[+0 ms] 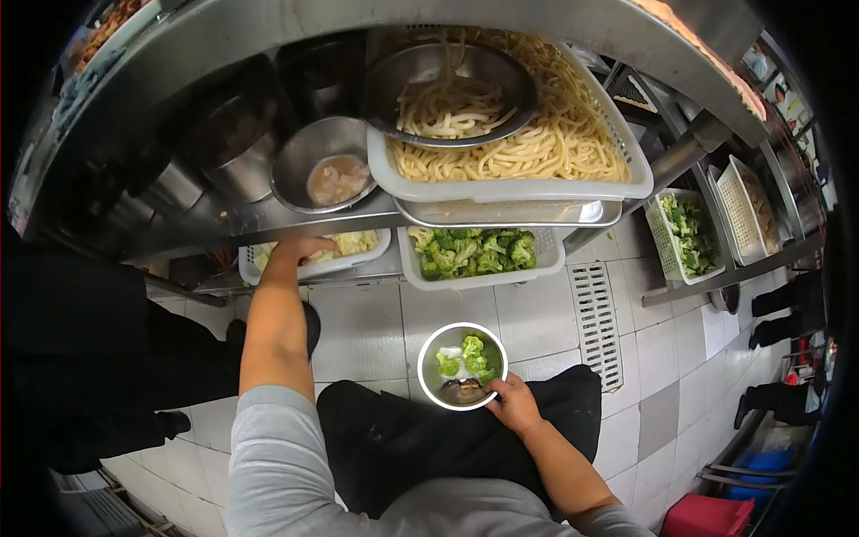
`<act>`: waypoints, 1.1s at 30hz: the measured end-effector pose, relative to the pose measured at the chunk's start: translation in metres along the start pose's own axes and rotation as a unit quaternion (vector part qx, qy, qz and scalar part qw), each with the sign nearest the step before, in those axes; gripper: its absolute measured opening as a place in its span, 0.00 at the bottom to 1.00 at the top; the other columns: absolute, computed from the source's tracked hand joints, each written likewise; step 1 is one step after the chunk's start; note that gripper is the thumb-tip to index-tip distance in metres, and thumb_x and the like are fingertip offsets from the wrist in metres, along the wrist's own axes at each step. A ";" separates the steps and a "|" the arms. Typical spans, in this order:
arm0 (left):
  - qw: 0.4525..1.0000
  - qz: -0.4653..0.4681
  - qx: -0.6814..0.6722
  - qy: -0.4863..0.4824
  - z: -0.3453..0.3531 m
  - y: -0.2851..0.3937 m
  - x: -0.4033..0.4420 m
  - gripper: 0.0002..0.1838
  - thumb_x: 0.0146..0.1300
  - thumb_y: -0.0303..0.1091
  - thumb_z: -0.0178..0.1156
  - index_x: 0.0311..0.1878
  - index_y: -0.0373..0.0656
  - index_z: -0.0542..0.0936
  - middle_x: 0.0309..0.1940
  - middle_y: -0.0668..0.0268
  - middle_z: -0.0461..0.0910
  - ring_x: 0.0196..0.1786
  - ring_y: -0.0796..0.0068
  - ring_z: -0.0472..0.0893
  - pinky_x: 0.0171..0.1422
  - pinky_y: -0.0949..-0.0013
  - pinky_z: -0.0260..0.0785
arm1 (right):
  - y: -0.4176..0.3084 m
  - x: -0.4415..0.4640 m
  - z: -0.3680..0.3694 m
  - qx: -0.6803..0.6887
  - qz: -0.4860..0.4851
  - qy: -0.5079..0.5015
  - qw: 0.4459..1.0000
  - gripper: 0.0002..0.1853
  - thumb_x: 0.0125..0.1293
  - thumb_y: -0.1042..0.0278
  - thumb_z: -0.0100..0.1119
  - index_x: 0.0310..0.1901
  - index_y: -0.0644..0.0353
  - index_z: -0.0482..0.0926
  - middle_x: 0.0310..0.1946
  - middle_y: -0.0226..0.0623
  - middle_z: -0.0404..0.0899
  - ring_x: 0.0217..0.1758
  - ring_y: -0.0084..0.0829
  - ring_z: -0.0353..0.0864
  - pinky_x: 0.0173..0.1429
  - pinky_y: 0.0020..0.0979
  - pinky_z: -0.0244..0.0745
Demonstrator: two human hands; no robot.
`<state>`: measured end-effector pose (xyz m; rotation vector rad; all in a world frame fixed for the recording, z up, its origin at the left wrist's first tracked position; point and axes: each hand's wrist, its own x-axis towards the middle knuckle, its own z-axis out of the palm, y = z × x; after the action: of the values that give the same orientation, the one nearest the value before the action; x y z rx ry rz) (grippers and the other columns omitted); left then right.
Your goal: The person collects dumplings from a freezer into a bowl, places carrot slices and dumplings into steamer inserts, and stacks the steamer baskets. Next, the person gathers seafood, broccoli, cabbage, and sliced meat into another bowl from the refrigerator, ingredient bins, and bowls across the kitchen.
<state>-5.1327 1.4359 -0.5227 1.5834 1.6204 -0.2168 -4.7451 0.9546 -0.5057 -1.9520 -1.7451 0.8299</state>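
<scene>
My right hand (516,404) grips the rim of a round metal bowl (433,394) in front of my lap. Inside the bowl lie several broccoli florets (474,354), something white, and a dark brown piece (463,389) that I cannot identify. My left hand (302,250) reaches under the shelf edge into a white basket (362,258) of pale chopped cabbage (356,242). Its fingers are partly hidden among the leaves, so their grip is unclear. Beside that basket stands a white basket (483,281) full of broccoli (470,252).
On the steel shelf above, a big white basket (528,190) holds noodles (573,148), with a metal bowl (394,134) resting on them. Another bowl (288,183) holds pale, wet food. A person in dark clothes (170,358) stands at left; a floor drain (597,313) lies at right.
</scene>
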 end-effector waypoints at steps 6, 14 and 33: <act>0.923 0.214 0.162 0.275 0.053 -0.020 0.033 0.47 0.48 0.57 0.82 0.69 0.39 0.83 0.72 0.45 0.79 0.73 0.54 0.81 0.78 0.61 0.72 | -0.008 0.003 0.000 0.029 -0.006 0.016 0.999 0.18 0.55 0.75 0.81 0.46 0.54 0.86 0.48 0.45 0.85 0.51 0.51 0.87 0.56 0.45 0.85; 0.833 0.045 -0.550 0.034 0.006 -0.016 -0.034 0.25 0.65 0.37 0.73 0.63 0.41 0.81 0.53 0.59 0.86 0.58 0.64 0.86 0.51 0.57 0.87 | -0.029 0.016 -0.006 0.019 -0.077 0.034 0.996 0.18 0.54 0.76 0.81 0.46 0.53 0.85 0.48 0.44 0.85 0.51 0.52 0.87 0.57 0.47 0.84; 0.964 0.248 -0.017 0.095 0.164 0.078 -0.233 0.51 0.49 0.48 0.85 0.76 0.40 0.76 0.68 0.41 0.78 0.72 0.38 0.77 0.77 0.51 0.72 | -0.081 0.109 0.056 0.085 -0.094 0.033 0.991 0.16 0.58 0.77 0.76 0.48 0.54 0.84 0.52 0.52 0.83 0.56 0.58 0.85 0.61 0.49 0.83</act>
<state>-5.0271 1.1715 -0.4420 1.9712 1.3001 0.2328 -4.8374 1.0681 -0.5139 -1.6592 -1.7279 0.8093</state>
